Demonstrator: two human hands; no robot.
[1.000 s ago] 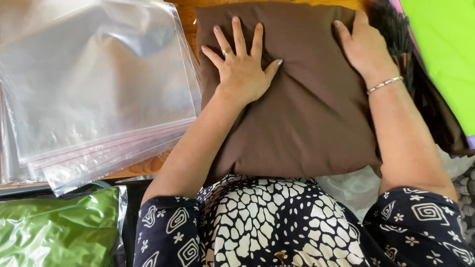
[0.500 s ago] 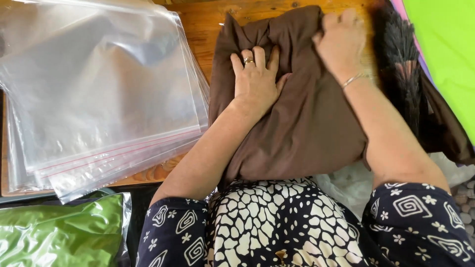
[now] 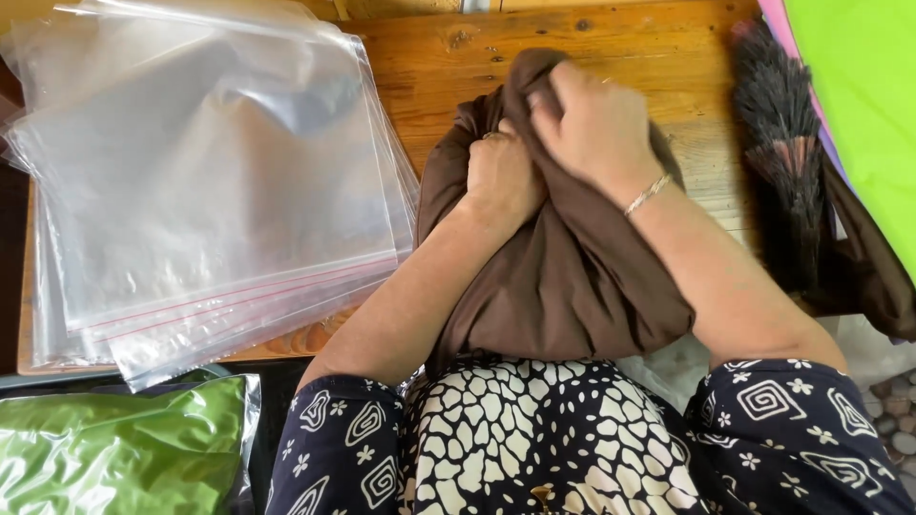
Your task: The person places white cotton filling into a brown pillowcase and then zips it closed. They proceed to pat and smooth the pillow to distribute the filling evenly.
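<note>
Soft, light brown cloth bunched at tabletop centre, best gripped at its gathered top, left hand and right hand both fisted on that bunch, clear bag stack at 9 o'clock, whereas earlier it lay flat under spread palms.

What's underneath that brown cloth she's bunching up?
Around the brown cloth you see the wooden table; its near edge hangs over her patterned lap. Both hands grip it. Anything directly beneath is covered.
</note>
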